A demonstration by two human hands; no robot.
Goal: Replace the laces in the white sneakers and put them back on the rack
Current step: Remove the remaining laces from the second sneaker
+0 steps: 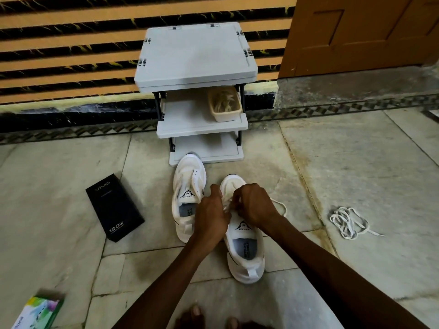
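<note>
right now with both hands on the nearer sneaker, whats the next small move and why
Probably pull the slack lace through with the right hand while the left hand steadies the nearer sneaker. Both hands pinch the lace over its eyelets, and a loose loop trails on the floor to its right. Whether it is being threaded or removed, I cannot tell.

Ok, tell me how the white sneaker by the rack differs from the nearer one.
The left hand and right hand pinch the lace of the nearer sneaker; the farther sneaker goes ungripped. Lace trails beside the nearer sneaker, none beside the farther sneaker. The farther sneaker has its toe at the rack; the nearer sneaker lies short of it. Both are white, toes toward the rack.
</note>
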